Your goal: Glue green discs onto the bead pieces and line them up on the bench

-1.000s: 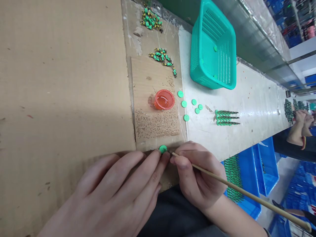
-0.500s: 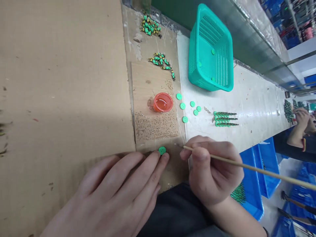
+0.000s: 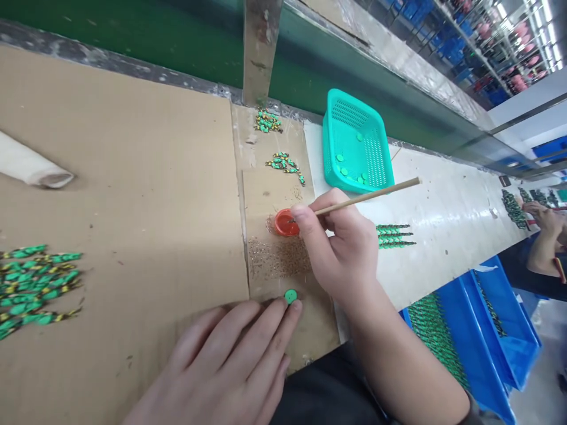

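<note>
Small round green disc point(image 3: 290, 296), flat on cardboard point(image 3: 133, 195)

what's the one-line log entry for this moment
left hand: fingertips on small round green disc | right hand: grip shut on thin wooden stick | stick tip: in small red cup

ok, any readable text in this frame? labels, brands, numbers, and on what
None can be read.
Teal basket: no label shows.
Red cup, wooden stick, green button: no print shows.
Cardboard sheet: only stains and scuffs.
Blue bins: no label shows.
Shelves at top right: too far and blurred to tell.
</note>
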Tool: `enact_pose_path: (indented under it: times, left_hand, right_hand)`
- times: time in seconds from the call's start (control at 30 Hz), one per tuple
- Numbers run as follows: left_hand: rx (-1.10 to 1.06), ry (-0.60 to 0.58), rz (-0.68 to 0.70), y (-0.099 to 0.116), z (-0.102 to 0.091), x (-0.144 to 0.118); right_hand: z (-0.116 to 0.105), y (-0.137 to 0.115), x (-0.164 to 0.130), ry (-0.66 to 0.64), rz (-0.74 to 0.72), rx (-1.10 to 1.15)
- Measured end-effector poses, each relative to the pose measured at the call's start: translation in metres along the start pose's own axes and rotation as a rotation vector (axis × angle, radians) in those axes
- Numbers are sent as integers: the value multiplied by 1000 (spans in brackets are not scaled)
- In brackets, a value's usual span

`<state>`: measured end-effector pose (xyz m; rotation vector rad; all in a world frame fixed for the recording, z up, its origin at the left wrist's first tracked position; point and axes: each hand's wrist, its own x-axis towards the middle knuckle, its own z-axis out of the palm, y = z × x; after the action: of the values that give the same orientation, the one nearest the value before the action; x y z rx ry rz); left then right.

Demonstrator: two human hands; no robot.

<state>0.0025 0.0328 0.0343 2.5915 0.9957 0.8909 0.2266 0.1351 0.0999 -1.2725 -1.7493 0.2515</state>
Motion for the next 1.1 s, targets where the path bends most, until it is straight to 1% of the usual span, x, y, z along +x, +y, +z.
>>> enact_pose_path:
  times: [0.23, 0.5, 0.67, 0.73, 0.8, 0.93, 1.0, 1.1]
  left_hand:
    - [-5, -1, 14, 0, 0, 1]
    - [23, 8, 20, -1, -2, 3]
    - [13, 2, 25, -1, -3, 1]
    - [-2, -20, 13, 0, -3, -2]
    - [-12, -60, 0, 0, -3, -7]
    - [-22, -114, -3, 1, -4, -15]
    - [-7, -124, -3, 1, -4, -18]
    - [29, -140, -6, 0, -6, -20]
  right_hand:
    - [2, 3, -3, -1, 32, -37]
    - [4, 4, -2, 7, 6, -53]
    - [-1, -4, -5, 105, -26, -35]
    - [-9, -11, -14, 139, -2, -21]
    - [-19, -19, -30, 138, 19, 21]
    - [-35, -30, -73, 57, -5, 101]
    - [-36, -32, -89, 40, -18, 90]
    - [-34, -31, -101, 13, -24, 86]
